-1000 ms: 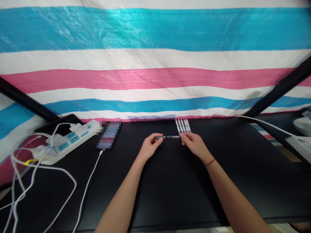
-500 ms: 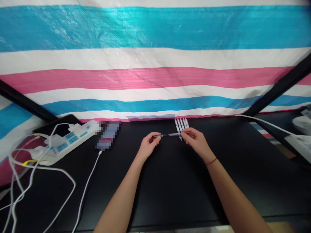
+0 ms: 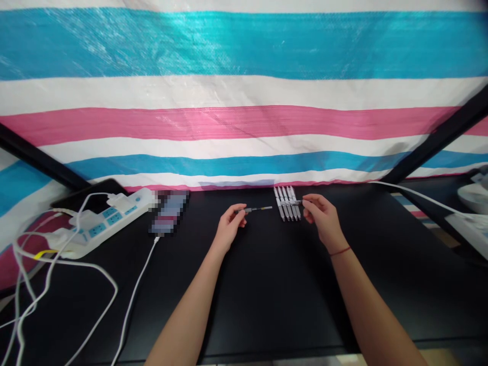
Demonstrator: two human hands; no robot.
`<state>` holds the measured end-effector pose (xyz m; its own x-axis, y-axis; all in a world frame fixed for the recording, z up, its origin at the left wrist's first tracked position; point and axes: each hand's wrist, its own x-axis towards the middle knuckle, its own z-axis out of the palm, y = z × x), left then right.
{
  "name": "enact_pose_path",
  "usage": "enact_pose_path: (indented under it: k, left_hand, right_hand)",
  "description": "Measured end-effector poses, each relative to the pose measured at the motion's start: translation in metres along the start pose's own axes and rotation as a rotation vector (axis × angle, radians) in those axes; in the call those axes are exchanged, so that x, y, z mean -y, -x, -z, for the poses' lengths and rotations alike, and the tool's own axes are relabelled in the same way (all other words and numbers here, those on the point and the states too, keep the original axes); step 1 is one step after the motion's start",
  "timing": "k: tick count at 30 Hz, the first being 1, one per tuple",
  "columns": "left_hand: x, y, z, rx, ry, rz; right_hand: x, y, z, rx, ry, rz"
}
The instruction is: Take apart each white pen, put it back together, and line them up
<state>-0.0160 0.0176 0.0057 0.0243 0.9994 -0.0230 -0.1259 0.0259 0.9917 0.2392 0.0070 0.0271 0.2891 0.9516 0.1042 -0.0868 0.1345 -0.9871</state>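
My left hand (image 3: 229,227) is closed in a pinch on a thin pen part (image 3: 256,209) whose pale tip points right. My right hand (image 3: 322,217) is closed on a short dark pen piece (image 3: 298,202), held just right of a row of several white pens (image 3: 286,202) lying side by side on the black table (image 3: 267,284). The two held pieces are apart, with a gap between them over the row of pens.
A white power strip (image 3: 102,221) with plugs and tangled white cables (image 3: 57,284) lies at the left. A blurred phone (image 3: 170,212) with a white cable sits beside it. A striped tarp (image 3: 244,101) hangs behind. White objects and a cable are at the right edge (image 3: 470,203).
The pen that both hands held as one piece has come apart. My right hand moved right and up with the dark piece; my left hand keeps the other part.
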Motion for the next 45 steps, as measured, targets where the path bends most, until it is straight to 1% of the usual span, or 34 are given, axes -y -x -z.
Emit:
enact_pose_path:
  k: [5,12,20,25,27,32,34,40,45]
  left_hand:
    - [-0.001,0.0,-0.001,-0.049,0.001,0.006]
    - [0.001,-0.001,0.001,-0.02,-0.005,0.007]
    - [0.0,-0.001,-0.001,-0.021,-0.02,0.0]
    - [0.002,-0.002,0.001,-0.001,-0.054,-0.016]
    - [0.004,-0.002,0.001,0.007,-0.068,-0.02]
    - [0.004,-0.002,0.0,0.032,-0.082,-0.026]
    - [0.003,-0.001,-0.001,0.029,-0.085,-0.034]
    - [-0.001,0.0,-0.001,0.008,-0.073,-0.034]
    - [-0.001,0.0,0.0,0.017,-0.049,-0.033]
  right_hand:
    - [0.0,0.001,-0.002,0.029,0.024,0.004]
    - [0.001,0.002,0.0,0.043,0.062,0.022]
    - [0.001,0.002,-0.003,0.066,0.051,0.018]
    - [0.001,0.005,-0.006,0.095,0.07,0.019]
    - [0.001,0.007,-0.009,0.118,0.084,0.017]
    - [-0.002,0.013,-0.017,0.253,0.131,0.005]
    - [-0.003,0.015,-0.019,0.284,0.142,-0.004]
    - [-0.003,0.014,-0.02,0.244,0.198,0.011]
    - [0.001,0.014,-0.017,0.265,0.17,0.009]
